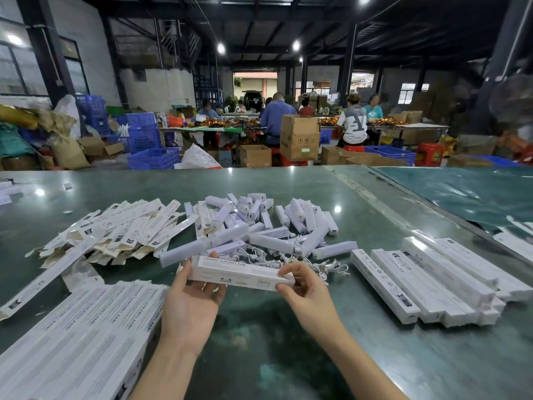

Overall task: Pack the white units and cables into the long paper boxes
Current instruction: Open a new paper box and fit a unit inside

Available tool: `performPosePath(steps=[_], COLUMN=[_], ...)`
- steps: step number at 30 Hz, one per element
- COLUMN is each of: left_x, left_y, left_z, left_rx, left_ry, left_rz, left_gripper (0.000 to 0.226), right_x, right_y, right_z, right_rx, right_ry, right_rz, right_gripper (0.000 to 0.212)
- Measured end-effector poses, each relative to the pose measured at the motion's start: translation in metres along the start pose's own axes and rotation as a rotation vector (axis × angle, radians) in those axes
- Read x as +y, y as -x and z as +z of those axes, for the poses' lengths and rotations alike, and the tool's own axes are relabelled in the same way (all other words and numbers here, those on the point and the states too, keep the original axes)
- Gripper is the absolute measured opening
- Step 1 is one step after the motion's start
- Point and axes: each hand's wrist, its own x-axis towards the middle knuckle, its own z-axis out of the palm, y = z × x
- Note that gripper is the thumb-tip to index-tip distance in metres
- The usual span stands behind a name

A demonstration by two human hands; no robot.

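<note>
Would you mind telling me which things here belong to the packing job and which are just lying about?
Part of the job:
- long paper box held by left hand and right hand
- white units
- cables
- flat unfolded boxes
- packed boxes

Just lying about:
- blue crates
- cardboard carton
- red stool

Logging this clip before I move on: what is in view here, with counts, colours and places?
held box: one, white, long, gripped at both ends above the table
table: one, dark green, glossy
white units: a pile, too many to count, mid table
cables: several, white, tangled just behind the held box
flat boxes: a heap, white and cream, left of the units
packed boxes: a row, white, on the right
stacked boxes: a stack, white, near left
workers: several, seated at far tables
crates: several, blue, on the floor beyond
left hand: grips the box's left end
right hand: pinches its right end
</note>
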Motion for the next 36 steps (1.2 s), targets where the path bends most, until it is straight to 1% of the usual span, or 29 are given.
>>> performPosePath(steps=[2, 5, 6, 8, 9, 10, 12, 14, 15, 16, 17, 20, 22, 24, 27, 29, 32, 36], left_x=[0.000, 0.000, 0.000, -0.001, -0.001, -0.002, -0.003, -0.003, -0.003, -0.004, -0.005, -0.009, -0.010, -0.009, -0.009, -0.010, -0.011, -0.013], left_y=[0.000, 0.000, 0.001, 0.003, 0.004, 0.004, 0.004, 0.005, 0.006, 0.007, 0.008, 0.006, 0.007, 0.008, 0.008, 0.006, 0.003, 0.000], left_z=[-0.001, 0.000, 0.002, 0.005, 0.006, 0.007, 0.008, 0.009, 0.010, 0.011, 0.011, 0.011, 0.012, 0.012, 0.008, 0.005, 0.001, -0.001], left_rx=[0.017, -0.005, -0.012, -0.006, -0.001, -0.002, 0.021, 0.028, 0.022, 0.020, 0.021, 0.026, 0.018, 0.009, 0.006, 0.015, 0.015, -0.035], left_ry=[0.034, 0.093, 0.114, 0.166, 0.185, 0.195, 0.210, 0.209, 0.198, 0.178, 0.148, 0.005, -0.063, -0.102, -0.191, -0.302, -0.468, -0.568], left_rz=[-0.009, -0.011, -0.013, -0.013, -0.023, -0.032, -0.047, -0.057, -0.057, -0.053, -0.043, 0.022, 0.082, 0.119, 0.171, 0.212, 0.244, 0.210], left_gripper=[0.017, 0.017, 0.025, 0.047, 0.050, 0.042, 0.017, 0.013, 0.017, 0.022, 0.022, 0.013, 0.016, 0.019, 0.013, 0.017, 0.019, 0.023], right_x=[-0.001, -0.002, -0.002, -0.002, -0.002, -0.001, 0.000, 0.002, 0.003, 0.005, 0.006, 0.010, 0.012, 0.013, 0.012, 0.011, 0.011, 0.012], right_y=[0.000, 0.000, 0.000, -0.001, -0.001, -0.002, -0.002, -0.002, -0.003, -0.003, -0.004, -0.007, -0.008, -0.008, -0.008, -0.008, -0.008, -0.008], right_z=[-0.001, -0.001, -0.002, -0.002, -0.002, -0.003, -0.002, -0.001, -0.002, -0.002, -0.003, -0.007, -0.008, -0.007, -0.007, -0.009, -0.013, -0.017], right_rx=[-0.010, -0.021, -0.017, 0.000, 0.007, 0.010, 0.010, 0.016, 0.022, 0.030, 0.041, 0.071, 0.073, 0.068, 0.063, 0.064, 0.057, 0.047], right_ry=[0.002, -0.019, -0.039, -0.074, -0.082, -0.083, -0.072, -0.062, -0.058, -0.055, -0.057, -0.106, -0.140, -0.149, -0.137, -0.092, 0.059, 0.220], right_rz=[0.000, 0.006, 0.014, 0.026, 0.029, 0.029, 0.029, 0.032, 0.035, 0.043, 0.055, 0.107, 0.127, 0.120, 0.101, 0.068, -0.030, -0.130], right_gripper=[0.023, 0.026, 0.026, 0.024, 0.024, 0.025, 0.025, 0.026, 0.026, 0.027, 0.027, 0.027, 0.026, 0.025, 0.026, 0.026, 0.028, 0.034])
